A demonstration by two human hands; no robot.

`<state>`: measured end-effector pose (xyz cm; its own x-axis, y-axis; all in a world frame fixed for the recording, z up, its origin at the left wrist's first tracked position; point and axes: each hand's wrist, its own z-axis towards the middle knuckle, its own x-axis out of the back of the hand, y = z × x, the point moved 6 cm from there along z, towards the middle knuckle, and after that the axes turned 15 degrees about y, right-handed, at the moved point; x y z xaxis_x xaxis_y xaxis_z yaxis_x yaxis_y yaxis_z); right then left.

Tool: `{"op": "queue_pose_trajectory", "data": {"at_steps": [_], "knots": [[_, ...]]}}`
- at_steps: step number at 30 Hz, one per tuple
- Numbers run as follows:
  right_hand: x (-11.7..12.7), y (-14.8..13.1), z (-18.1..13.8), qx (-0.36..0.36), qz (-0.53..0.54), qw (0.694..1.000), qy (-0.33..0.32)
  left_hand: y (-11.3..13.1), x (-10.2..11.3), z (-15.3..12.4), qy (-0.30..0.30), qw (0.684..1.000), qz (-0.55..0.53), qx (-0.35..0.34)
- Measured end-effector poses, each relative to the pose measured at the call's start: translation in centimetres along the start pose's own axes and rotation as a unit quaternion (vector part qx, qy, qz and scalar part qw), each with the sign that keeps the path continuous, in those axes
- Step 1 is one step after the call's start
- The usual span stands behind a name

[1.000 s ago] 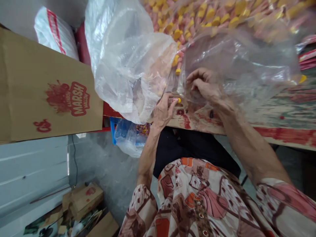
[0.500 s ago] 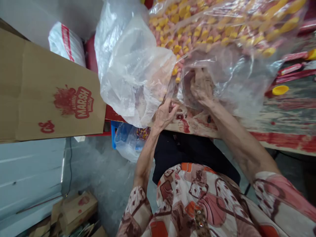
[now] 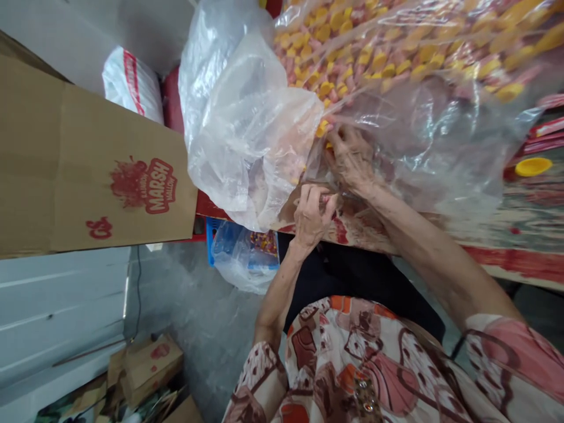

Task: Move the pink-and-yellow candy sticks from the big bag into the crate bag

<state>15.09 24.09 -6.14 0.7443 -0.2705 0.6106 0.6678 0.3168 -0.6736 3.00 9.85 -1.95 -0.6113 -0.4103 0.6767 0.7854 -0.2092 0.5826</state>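
My left hand [image 3: 309,216] is closed above the table's front edge, fingers curled around something small and reddish that I cannot make out. My right hand [image 3: 352,160] reaches over the table just beyond it. Its bent fingertips are at the small pink pieces with yellow caps [image 3: 322,128], and a bit of yellow shows against them. Many more such pieces [image 3: 326,35] lie heaped behind, partly under a clear plastic sheet or bag [image 3: 423,135]. Left of my hands stands a translucent white plastic bag [image 3: 238,117], with pinkish contents showing faintly near its mouth.
A large cardboard box [image 3: 88,170] printed in red stands at the left, with a white sack [image 3: 132,82] behind it. Below the table edge is a blue crate [image 3: 211,241] with plastic in it. A yellow lid [image 3: 533,167] lies on the worn wooden table [image 3: 529,214] at the right.
My right hand has moved left, from behind the clear plastic to the yellow-capped pieces. My left hand has shifted right and its fingers have curled more. The whole view has shifted slightly.
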Motion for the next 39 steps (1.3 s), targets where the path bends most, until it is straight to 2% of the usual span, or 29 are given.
{"op": "queue_pose_trajectory", "data": {"at_steps": [3,6,11,16,17,19,21,23,26,29,31,34,39], "knots": [[1.1,-0.6,0.0,-0.003,-0.037,0.999,-0.03,0.0,-0.7,-0.3,-0.005,1.0,-0.012,0.015],[2.0,-1.3,-0.1,0.0,-0.022,0.999,-0.041,0.0,-0.5,0.3,-0.006,0.999,-0.016,0.029],[2.2,-2.0,-0.6,0.027,-0.031,0.997,-0.073,-0.4,0.5,0.1,0.061,0.996,-0.009,0.068],[1.4,-1.7,-1.2,0.04,-0.049,0.994,-0.084,-2.2,-0.1,-0.9,0.014,0.991,-0.014,0.133],[1.5,-1.6,-1.4,0.036,-0.039,0.995,-0.079,-2.8,0.5,-0.3,0.022,0.99,-0.014,0.142],[1.8,-1.5,-2.0,0.039,-0.013,0.997,-0.072,-4.6,2.8,1.9,0.082,0.983,0.001,0.163],[2.4,-1.7,-2.9,0.053,0.008,0.996,-0.078,-7.3,5.5,4.8,0.165,0.965,0.035,0.199],[2.7,-2.1,-4.0,0.068,0.017,0.993,-0.096,-10.5,7.3,7.4,0.205,0.948,0.068,0.235],[2.6,-2.9,-5.2,0.095,0.008,0.986,-0.135,-14.6,8.3,9.8,0.193,0.939,0.097,0.266],[2.5,-3.6,-5.5,0.095,0.014,0.986,-0.136,-16.7,8.2,10.3,0.149,0.948,0.092,0.267],[2.9,-4.0,-5.2,0.075,0.04,0.992,-0.095,-16.9,8.0,9.9,0.134,0.955,0.077,0.254],[3.7,-4.3,-4.9,0.065,0.073,0.994,-0.055,-15.4,7.3,8.6,0.131,0.968,0.078,0.202],[2.7,-3.7,-5.4,0.09,0.029,0.989,-0.112,-12.0,4.3,5.3,0.044,0.986,0.097,0.13]]}}
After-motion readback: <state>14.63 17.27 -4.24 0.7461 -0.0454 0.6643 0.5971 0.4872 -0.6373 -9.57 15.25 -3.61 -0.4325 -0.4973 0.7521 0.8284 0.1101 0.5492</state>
